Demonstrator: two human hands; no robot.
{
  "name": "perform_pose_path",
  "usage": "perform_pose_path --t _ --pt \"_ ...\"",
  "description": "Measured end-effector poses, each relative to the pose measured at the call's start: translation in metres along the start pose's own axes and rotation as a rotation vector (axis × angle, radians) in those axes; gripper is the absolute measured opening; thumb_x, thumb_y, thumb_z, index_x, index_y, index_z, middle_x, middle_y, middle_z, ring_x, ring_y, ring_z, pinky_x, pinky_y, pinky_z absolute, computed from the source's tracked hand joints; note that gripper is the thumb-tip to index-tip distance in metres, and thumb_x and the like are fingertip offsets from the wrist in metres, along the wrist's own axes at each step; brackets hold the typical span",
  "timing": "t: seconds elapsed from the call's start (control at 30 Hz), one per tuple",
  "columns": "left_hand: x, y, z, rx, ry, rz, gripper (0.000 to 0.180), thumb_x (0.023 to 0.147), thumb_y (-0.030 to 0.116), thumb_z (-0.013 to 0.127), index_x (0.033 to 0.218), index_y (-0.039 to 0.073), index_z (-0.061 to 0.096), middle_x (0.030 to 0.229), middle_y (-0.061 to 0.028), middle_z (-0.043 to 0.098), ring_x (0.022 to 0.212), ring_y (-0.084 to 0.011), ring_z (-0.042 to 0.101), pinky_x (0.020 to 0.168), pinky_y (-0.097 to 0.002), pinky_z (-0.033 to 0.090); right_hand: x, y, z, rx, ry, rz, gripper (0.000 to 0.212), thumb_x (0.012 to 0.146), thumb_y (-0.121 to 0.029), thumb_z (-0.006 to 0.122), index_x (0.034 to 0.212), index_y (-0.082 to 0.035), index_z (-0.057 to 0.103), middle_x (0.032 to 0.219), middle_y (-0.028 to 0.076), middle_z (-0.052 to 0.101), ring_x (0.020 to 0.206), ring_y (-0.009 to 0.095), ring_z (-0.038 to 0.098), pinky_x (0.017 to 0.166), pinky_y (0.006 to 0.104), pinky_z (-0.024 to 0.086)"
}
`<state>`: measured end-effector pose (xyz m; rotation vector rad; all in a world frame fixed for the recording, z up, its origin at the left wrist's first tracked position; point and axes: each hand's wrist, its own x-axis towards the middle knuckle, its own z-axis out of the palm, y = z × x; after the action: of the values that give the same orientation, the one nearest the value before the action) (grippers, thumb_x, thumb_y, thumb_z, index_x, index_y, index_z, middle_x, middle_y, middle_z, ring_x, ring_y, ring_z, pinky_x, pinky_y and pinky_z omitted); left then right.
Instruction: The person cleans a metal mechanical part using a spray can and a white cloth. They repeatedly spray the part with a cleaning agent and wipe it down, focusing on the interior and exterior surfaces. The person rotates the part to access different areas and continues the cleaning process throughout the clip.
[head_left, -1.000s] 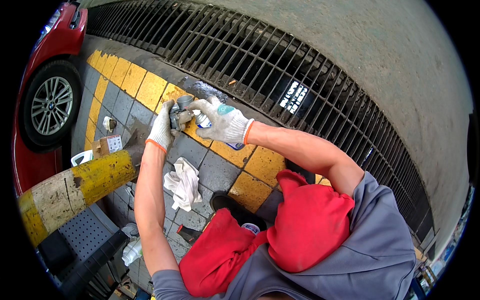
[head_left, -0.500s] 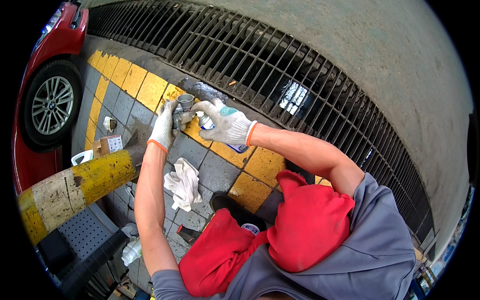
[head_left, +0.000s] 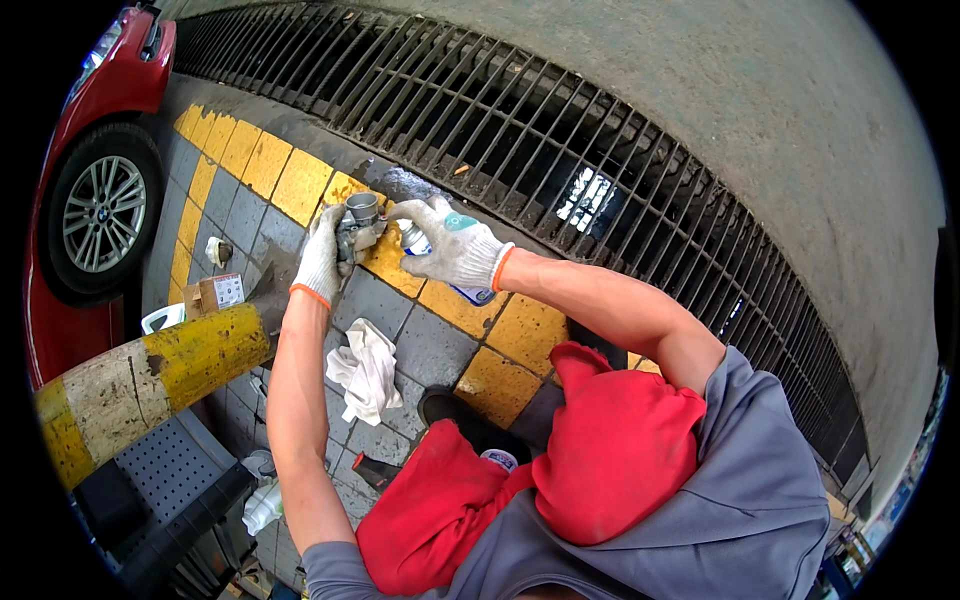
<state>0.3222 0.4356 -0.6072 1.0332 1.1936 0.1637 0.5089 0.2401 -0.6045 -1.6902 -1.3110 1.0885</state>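
Note:
Both my hands wear whitish knit gloves with orange cuffs. With my left hand I grip a grey metal throttle body from its left side, its round bore facing up. My right hand is closed round a blue and white spray can, with the index finger bent over the can's top beside the throttle body. The glove hides most of the can. Below that wrist a blue and white edge shows; I cannot tell whether it belongs to the can.
Beyond my hands runs a metal drain grate. A crumpled white cloth lies on grey tiles near my shoe. To the left are a red car's wheel, a small carton, a yellow-and-white striped post and a black perforated tray.
My left hand and the throttle body have shifted slightly left and the bore has tipped a little. The right hand stays closed on the can, its index finger slightly farther from the part.

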Motion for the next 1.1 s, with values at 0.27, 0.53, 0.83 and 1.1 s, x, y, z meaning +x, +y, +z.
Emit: perform_pose_path --t 0.27,0.53,0.83,1.1 --pt "-0.001 -0.002 -0.001 -0.115 0.015 -0.093 0.033 0.113 0.043 0.052 0.121 0.015 0.066 0.077 -0.0041 0.075 0.044 -0.0105 0.060 0.032 -0.0205 0.038 0.000 0.005 0.004 0.012 0.020 -0.043 0.074 0.088 -0.030 0.081 0.153 -0.018 0.050 0.131 0.025 0.055 0.124 0.044 0.060 0.106 0.0484 0.054" --pt "-0.011 0.004 0.007 -0.100 0.043 -0.119 0.037 0.112 0.048 0.050 0.112 0.014 0.067 0.075 -0.0040 0.073 0.043 -0.0092 0.058 0.030 -0.0186 0.035 0.000 0.014 0.006 0.007 0.067 -0.089 0.072 0.088 -0.030 0.081 0.152 -0.019 0.050 0.131 0.025 0.054 0.123 0.044 0.062 0.106 0.0480 0.054" --pt "-0.010 -0.002 -0.012 -0.098 -0.013 -0.134 0.041 0.110 0.053 0.053 0.109 0.014 0.068 0.076 -0.0034 0.073 0.044 -0.0074 0.056 0.031 -0.0174 0.033 -0.004 0.015 0.000 0.076 0.066 -0.028 0.073 0.088 -0.030 0.080 0.153 -0.021 0.049 0.139 0.027 0.052 0.124 0.048 0.063 0.109 0.0493 0.053" --pt "-0.011 -0.006 -0.015 0.018 0.031 -0.104 0.039 0.110 0.051 0.052 0.116 0.016 0.067 0.078 -0.0005 0.074 0.049 -0.0074 0.061 0.033 -0.0181 0.031 -0.002 0.026 0.008 0.117 0.149 -0.102 0.071 0.087 -0.031 0.081 0.150 -0.019 0.050 0.132 0.027 0.055 0.124 0.047 0.062 0.108 0.0481 0.052"
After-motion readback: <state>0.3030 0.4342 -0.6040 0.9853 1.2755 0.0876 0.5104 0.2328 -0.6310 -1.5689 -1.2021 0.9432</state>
